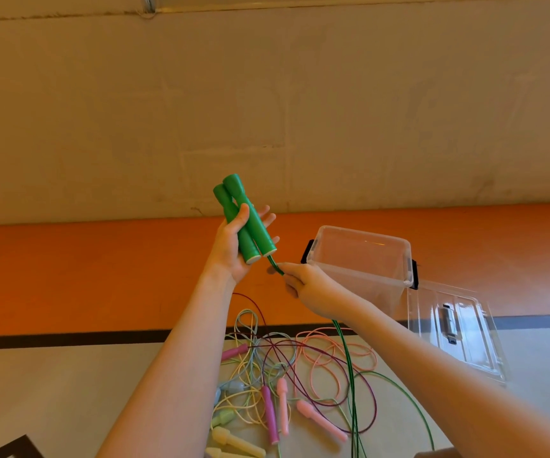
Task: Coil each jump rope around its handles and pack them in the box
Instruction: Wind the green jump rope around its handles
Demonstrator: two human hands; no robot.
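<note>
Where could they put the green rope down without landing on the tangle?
Bare floor lies left of the rope tangle, beyond the left forearm. The clear box is empty too. It is crowded between the forearms, and the lid fills the right.

Orange band (101,276) along a beige wall (267,94), black stripe (68,338) on the pale floor (52,391).
</note>
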